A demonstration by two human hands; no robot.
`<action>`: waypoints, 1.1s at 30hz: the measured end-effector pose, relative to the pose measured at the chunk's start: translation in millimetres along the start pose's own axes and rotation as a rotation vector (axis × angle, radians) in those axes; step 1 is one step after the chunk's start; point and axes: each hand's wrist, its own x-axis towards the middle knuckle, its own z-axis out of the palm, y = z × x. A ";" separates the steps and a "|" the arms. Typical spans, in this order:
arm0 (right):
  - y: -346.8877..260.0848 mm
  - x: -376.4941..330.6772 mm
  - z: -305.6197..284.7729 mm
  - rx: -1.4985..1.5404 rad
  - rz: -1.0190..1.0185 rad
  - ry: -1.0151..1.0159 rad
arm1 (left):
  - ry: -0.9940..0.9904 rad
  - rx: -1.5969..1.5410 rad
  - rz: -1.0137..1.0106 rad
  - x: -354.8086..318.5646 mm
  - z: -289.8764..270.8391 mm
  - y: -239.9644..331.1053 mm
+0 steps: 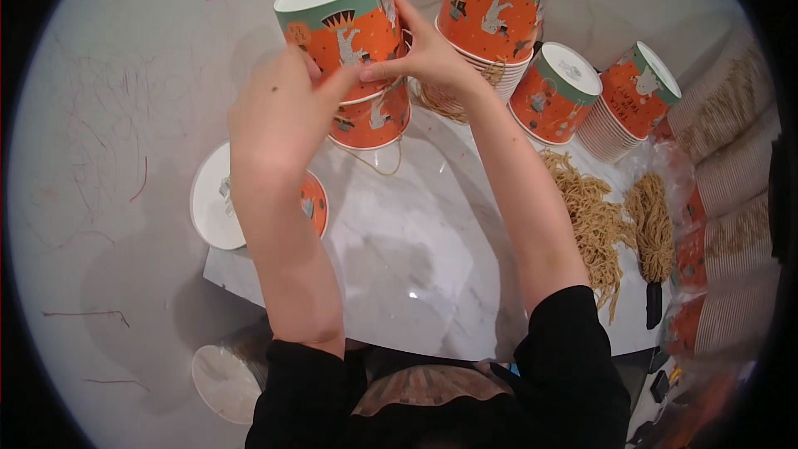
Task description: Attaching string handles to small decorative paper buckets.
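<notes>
An orange paper bucket [366, 41] with a green band and white base stands upside down over another orange bucket [374, 123] at the far edge of the table. Curled against the near left side of the upper bucket is my left hand [283, 108], its fingertips partly hidden behind the wrist and thumb. My right hand [428, 58] wraps the right side, thumb across the front and fingers behind. A thin tan paper cord [391, 168] hangs in a loop below the lower bucket's rim. Left of my left forearm lies a third bucket [218, 199], tipped, mostly hidden by the arm.
Nested upside-down bucket stacks [495, 8] stand at the back right, with a smaller bucket [555, 96] beside them. Loose tan cords [586, 220] and a tied cord bundle [650, 229] lie to the right. More bucket stacks [731, 233] line the right side. Behind is a scribbled wall [125, 116].
</notes>
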 end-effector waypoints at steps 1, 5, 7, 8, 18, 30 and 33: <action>3.4 -2.7 0.7 0.001 0.005 0.001 | 0.099 -0.037 -0.029 0.3 -1.3 3.3; 17.2 -15.0 5.5 0.033 0.053 -0.031 | 0.512 -0.108 0.138 27.1 22.6 -14.5; 22.8 -21.1 7.5 0.020 0.074 -0.033 | 0.609 -0.161 0.262 43.1 37.1 -23.0; 25.4 -23.2 9.5 -0.013 0.064 -0.035 | 0.605 -0.163 0.261 50.6 42.2 -27.4; 63.3 -43.6 13.8 0.046 0.021 -0.034 | 0.079 -0.160 0.129 73.7 64.2 -27.5; 57.2 -48.3 9.4 0.130 0.066 -0.093 | 0.019 -0.098 0.111 64.3 61.6 -27.2; 60.5 -49.0 7.8 0.100 0.069 -0.101 | 0.012 -0.076 0.091 64.8 61.7 -25.9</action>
